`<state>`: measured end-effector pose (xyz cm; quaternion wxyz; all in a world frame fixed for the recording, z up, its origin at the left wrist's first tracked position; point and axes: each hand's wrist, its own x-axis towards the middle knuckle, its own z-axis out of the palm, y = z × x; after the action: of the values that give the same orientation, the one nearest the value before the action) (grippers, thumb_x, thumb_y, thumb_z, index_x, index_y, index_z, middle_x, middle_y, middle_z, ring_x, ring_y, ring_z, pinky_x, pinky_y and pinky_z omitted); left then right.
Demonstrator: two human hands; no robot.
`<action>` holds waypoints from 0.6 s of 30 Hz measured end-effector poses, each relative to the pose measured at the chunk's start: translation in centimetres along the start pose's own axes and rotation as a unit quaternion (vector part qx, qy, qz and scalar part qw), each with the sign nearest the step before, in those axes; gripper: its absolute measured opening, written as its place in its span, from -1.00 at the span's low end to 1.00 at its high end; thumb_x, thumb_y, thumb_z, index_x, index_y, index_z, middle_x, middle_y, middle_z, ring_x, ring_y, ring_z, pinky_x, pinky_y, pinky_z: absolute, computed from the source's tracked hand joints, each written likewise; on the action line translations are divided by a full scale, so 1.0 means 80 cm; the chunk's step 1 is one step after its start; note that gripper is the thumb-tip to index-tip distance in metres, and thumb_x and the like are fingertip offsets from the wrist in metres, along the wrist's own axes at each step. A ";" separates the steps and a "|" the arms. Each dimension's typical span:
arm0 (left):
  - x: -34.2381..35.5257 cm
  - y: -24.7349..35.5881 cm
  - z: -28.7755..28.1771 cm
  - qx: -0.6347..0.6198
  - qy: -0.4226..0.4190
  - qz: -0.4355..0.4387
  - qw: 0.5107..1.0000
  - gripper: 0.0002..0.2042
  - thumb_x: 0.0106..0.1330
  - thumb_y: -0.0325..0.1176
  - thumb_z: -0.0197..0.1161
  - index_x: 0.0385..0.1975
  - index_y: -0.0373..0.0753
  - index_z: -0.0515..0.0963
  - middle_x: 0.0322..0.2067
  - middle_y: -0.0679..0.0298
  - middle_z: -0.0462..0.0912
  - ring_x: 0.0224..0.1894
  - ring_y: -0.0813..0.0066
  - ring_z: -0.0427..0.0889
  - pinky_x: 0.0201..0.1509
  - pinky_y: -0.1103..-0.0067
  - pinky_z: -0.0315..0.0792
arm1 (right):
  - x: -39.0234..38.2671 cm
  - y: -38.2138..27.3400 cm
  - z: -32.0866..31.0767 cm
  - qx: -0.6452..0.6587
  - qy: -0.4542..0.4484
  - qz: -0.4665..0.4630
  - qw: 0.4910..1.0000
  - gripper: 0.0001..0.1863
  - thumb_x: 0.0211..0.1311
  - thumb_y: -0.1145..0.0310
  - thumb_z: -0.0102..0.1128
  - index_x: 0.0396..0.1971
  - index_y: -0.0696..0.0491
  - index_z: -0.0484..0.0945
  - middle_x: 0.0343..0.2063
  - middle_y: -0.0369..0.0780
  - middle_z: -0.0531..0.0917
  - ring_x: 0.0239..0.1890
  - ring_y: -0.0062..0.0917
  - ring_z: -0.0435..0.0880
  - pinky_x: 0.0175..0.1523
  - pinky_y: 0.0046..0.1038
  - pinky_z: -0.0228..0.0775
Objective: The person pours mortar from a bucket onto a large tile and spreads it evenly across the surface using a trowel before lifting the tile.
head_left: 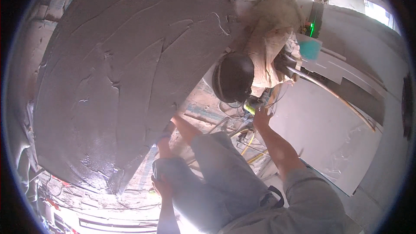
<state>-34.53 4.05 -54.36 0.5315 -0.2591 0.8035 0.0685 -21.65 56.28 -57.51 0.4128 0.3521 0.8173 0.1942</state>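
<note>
My right hand reaches forward to a dark object with a lime-yellow part. Its fingers look spread beside that object; whether they touch it is hard to tell. My left hand lies against my bent left leg, fingers loosely laid on the trouser cloth, with no object seen in it. Just beyond the right hand a dark bucket lies tilted beside a torn brown paper bag. A large slab coated with wet grey mortar fills the left side, streaked with ridges.
A long wooden handle slants across a big pale panel on the right. Loose cables run over the debris-strewn floor near my feet. A teal-marked box stands by a green light line. Dust hangs near the bag.
</note>
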 end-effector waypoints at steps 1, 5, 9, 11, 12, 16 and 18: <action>0.001 -0.006 -0.004 0.001 0.004 -0.002 1.000 -0.27 0.39 0.05 0.10 0.40 -0.34 0.15 0.21 -0.27 0.42 0.26 -0.20 0.42 0.33 0.15 0.30 | 0.008 -0.020 -0.006 0.089 -0.041 -0.031 0.995 -0.56 0.24 0.33 0.12 0.13 0.07 0.49 0.03 -0.03 0.50 0.10 -0.11 0.51 0.07 -0.01 0.47; 0.019 -0.062 0.012 -0.064 0.023 0.044 0.997 -0.37 0.38 0.06 0.11 0.24 -0.35 0.36 0.11 -0.21 0.50 0.15 -0.13 0.49 0.24 0.20 0.36 | -0.007 -0.126 -0.049 0.431 -0.120 -0.201 0.872 -0.60 0.34 0.21 0.20 0.07 0.14 0.53 0.05 -0.04 0.61 -0.01 -0.22 0.66 0.08 -0.23 0.49; 0.140 -0.206 0.038 -0.079 0.060 0.193 0.976 -0.57 0.41 -0.02 0.12 -0.09 -0.34 0.58 -0.30 0.02 0.63 -0.29 0.12 0.61 -0.04 0.32 0.48 | -0.005 -0.295 -0.155 0.859 -0.346 0.027 0.377 -0.48 0.56 0.00 -0.11 0.29 0.03 0.38 0.15 -0.08 0.55 0.22 -0.29 0.54 0.33 -0.23 0.37; 0.146 -0.198 0.053 -0.422 0.008 0.057 0.905 -0.69 0.40 -0.08 0.18 -0.17 -0.22 0.61 -0.45 0.32 0.56 -0.42 0.40 0.54 -0.13 0.36 0.47 | 0.010 -0.332 -0.170 0.908 -0.331 0.059 0.251 -0.50 0.53 -0.06 -0.08 0.19 0.01 0.43 0.09 -0.15 0.56 0.15 -0.32 0.56 0.32 -0.21 0.35; 0.147 -0.164 0.074 -0.592 -0.083 -0.052 0.800 -0.70 0.39 -0.09 0.20 -0.12 -0.18 0.60 -0.40 0.36 0.57 -0.34 0.45 0.55 -0.06 0.35 0.46 | 0.050 -0.313 -0.148 0.906 -0.318 0.061 0.273 -0.50 0.53 -0.06 -0.08 0.19 0.01 0.43 0.09 -0.15 0.56 0.15 -0.32 0.56 0.32 -0.21 0.35; 0.164 -0.167 0.046 -0.737 -0.161 0.087 0.650 -0.50 0.39 -0.07 0.17 0.27 -0.14 0.39 0.27 0.29 0.43 0.31 0.40 0.34 0.45 0.26 0.12 | 0.043 -0.349 -0.172 0.946 -0.286 0.035 0.151 -0.57 0.49 -0.15 -0.10 -0.12 -0.07 0.47 -0.06 -0.28 0.56 0.02 -0.38 0.48 0.21 -0.24 0.33; 0.188 -0.179 0.022 -0.830 -0.242 0.244 0.438 -0.53 0.46 -0.15 -0.10 0.33 -0.14 0.30 0.39 0.21 0.24 0.47 0.28 0.12 0.57 0.24 -0.08 | 0.028 -0.370 -0.199 0.933 -0.308 0.083 0.169 -0.55 0.42 -0.21 -0.02 -0.14 -0.11 0.51 -0.13 -0.35 0.56 -0.14 -0.47 0.43 0.19 -0.24 0.29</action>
<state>-30.57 -12.70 -66.10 0.1958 -0.3420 0.2297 0.8899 -47.77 37.43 -67.43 -0.0232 0.5722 0.1623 -0.8035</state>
